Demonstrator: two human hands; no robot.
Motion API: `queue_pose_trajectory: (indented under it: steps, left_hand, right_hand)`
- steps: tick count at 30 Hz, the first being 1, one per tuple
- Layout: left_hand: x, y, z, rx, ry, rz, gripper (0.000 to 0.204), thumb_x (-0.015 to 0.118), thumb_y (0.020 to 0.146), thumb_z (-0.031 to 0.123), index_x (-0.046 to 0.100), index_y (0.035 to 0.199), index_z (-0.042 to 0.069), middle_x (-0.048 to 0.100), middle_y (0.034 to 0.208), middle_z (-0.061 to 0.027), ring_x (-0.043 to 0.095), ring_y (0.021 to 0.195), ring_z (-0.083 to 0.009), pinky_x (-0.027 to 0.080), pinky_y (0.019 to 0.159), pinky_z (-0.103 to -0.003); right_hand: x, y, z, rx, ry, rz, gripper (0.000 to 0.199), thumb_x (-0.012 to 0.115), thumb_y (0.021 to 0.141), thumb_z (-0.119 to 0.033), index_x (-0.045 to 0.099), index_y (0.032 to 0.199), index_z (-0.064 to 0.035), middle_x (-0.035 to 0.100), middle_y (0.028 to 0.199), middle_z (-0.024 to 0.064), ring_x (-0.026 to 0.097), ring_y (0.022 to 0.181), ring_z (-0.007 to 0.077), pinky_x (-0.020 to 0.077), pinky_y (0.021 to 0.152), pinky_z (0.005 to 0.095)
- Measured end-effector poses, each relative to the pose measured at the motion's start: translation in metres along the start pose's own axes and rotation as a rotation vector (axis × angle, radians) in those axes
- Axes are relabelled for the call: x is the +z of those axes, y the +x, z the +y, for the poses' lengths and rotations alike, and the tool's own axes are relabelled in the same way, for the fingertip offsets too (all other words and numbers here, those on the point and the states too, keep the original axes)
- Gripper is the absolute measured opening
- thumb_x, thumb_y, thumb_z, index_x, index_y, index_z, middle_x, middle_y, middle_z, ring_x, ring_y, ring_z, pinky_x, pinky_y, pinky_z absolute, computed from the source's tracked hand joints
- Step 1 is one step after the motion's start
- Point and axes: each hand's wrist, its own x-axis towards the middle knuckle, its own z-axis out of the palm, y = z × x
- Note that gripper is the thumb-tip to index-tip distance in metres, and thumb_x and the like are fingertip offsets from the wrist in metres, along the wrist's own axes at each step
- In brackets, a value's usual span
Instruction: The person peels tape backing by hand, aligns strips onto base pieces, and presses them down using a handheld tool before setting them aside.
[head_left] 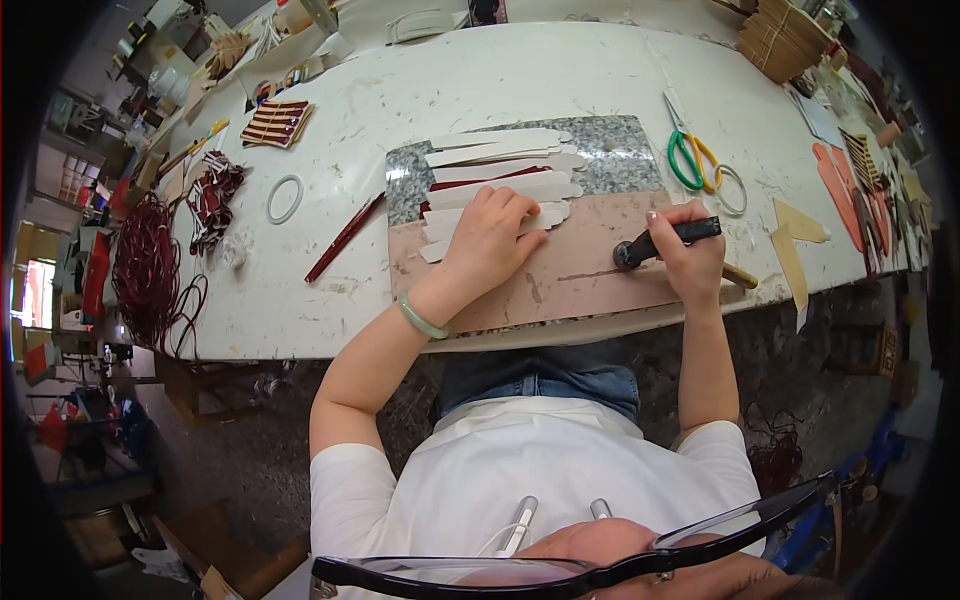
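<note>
White, scuffed worktop (480, 90) spanning the view, edges bent by the lens. At its near middle, a stone slab (610, 165), speckled grey at the far half, pinkish at the near half; everything below placed against that slab.

On the slab's far-left part, a fanned stack of pale strips (505, 160) with notched right ends, one dark red strip showing between them. Left hand (487, 245) spread flat on the near end of the stack, fingers pressing down, a green bangle (420, 318) at the wrist. On the slab's right edge, right hand (692, 255) clenched around a black-handled roller tool (665, 240), its round head touching the pink surface.

Just right of the slab, scissors (688, 150) with green and yellow handles, beside a thin ring (732, 190). Further right, tan cut pieces (795, 240). Left of the slab, a dark red stick (345, 238) lying slantwise, then a white ring (285, 198), then a tangle of dark red cords (150, 265) near the worktop's left edge.
</note>
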Motion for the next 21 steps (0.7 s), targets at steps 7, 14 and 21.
queue_pose_trajectory:
  steps: [7,14,21]
  left_hand:
    - [0.005,-0.007,0.003,-0.033,-0.018,0.029,0.022,0.078,0.079,0.012,0.064,0.093,0.003,0.061,0.093,-0.0104,0.056,0.093,-0.0308,0.048,0.083,-0.04]
    - [-0.003,-0.01,0.008,-0.045,-0.021,-0.032,0.022,0.073,0.085,0.009,0.064,0.102,0.0,0.064,0.091,-0.0104,0.061,0.093,-0.0294,0.05,0.086,-0.038]
    - [-0.021,-0.035,0.045,-0.198,-0.354,-0.264,0.014,0.068,0.09,0.008,0.069,0.102,0.002,0.068,0.095,-0.0118,0.067,0.085,-0.0284,0.054,0.074,-0.036]
  right_hand:
    - [0.0,-0.008,0.007,-0.059,0.012,0.034,0.017,0.076,0.084,-0.013,0.065,0.08,-0.002,0.067,0.071,0.0043,0.06,0.067,0.0087,0.0498,0.065,0.0263]
    - [0.001,-0.004,0.008,-0.017,0.021,0.032,0.018,0.077,0.084,-0.015,0.065,0.079,-0.0022,0.067,0.071,0.0038,0.059,0.065,0.0085,0.049,0.063,0.0259]
    - [0.016,-0.009,-0.034,-0.144,-0.002,-0.189,0.014,0.077,0.083,-0.012,0.066,0.078,-0.0042,0.066,0.072,0.0026,0.06,0.064,0.0089,0.0486,0.06,0.0258]
